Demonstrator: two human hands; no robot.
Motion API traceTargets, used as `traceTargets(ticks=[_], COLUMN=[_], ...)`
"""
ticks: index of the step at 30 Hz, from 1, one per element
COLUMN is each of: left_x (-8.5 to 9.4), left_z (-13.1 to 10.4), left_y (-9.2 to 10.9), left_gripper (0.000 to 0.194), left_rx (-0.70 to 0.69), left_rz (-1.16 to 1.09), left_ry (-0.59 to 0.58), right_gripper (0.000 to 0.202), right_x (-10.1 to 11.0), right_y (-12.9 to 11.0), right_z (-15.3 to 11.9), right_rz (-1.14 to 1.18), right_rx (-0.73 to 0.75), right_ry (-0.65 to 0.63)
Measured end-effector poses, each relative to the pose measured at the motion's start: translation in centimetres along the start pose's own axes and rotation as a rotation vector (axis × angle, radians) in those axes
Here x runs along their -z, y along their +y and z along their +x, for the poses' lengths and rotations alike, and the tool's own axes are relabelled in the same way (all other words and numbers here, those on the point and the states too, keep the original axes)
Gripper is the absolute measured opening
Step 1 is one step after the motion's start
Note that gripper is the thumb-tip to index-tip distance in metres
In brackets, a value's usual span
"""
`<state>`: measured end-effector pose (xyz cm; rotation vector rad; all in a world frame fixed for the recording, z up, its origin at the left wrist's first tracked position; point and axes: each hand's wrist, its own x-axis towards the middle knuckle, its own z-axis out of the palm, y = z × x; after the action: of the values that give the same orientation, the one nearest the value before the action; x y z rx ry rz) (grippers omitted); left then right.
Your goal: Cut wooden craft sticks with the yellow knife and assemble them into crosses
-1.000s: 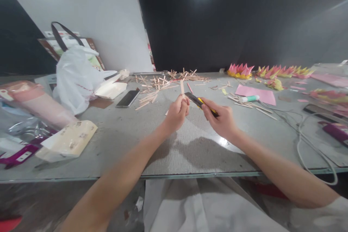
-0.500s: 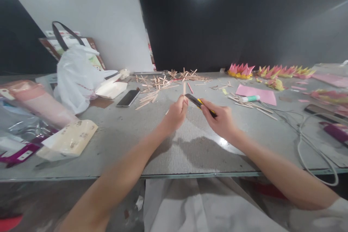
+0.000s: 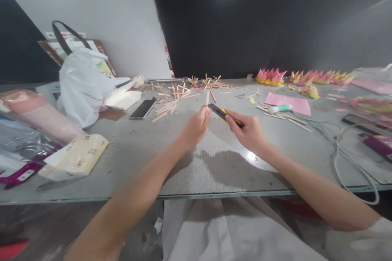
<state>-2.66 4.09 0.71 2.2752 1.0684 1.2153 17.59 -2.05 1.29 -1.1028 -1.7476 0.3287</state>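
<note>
Near the middle of the grey table, my left hand is closed around a thin wooden stick, which stands upright out of the fist. My right hand grips a black and yellow utility knife. The knife points left, its tip at the stick just above my left fingers; whether the blade touches the wood is too small to tell. Behind my hands lie a red stick and a heap of loose wooden sticks.
On the left are a phone, a white plastic bag, a pink bottle and a tissue pack. To the right lie pink paper, a glue stick, paper flowers and a white cable.
The view has shifted slightly, so the items on the left appear a little further left. Both hands keep nearly the same pose, with the knife still at the stick.
</note>
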Motion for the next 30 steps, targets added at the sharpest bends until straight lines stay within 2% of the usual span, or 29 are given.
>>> traceTargets(ticks=[6,12,22,30], left_x=[0.18,0.16,0.02,-0.01], left_z=[-0.04,-0.08,0.02,0.03], left_y=[0.08,0.79,0.69,0.64], left_gripper=[0.04,0.041,0.038,0.041], left_rx=[-0.008,0.037,0.028,0.028], left_rz=[-0.077,-0.133,-0.14,-0.125], left_ry=[-0.007,-0.013,-0.001,0.015], right_gripper=[0.05,0.055,0.051,0.036], right_x=[0.22,0.56,0.94,1.0], right_y=[-0.12,-0.4,-0.63,-0.88], right_z=[0.43,0.67,0.84,0.91], right_rz=[0.277,0.539,0.762,0.886], right_rx=[-0.17,-0.38,-0.525,-0.632], right_ry=[-0.088,-0.173,-0.247,-0.281])
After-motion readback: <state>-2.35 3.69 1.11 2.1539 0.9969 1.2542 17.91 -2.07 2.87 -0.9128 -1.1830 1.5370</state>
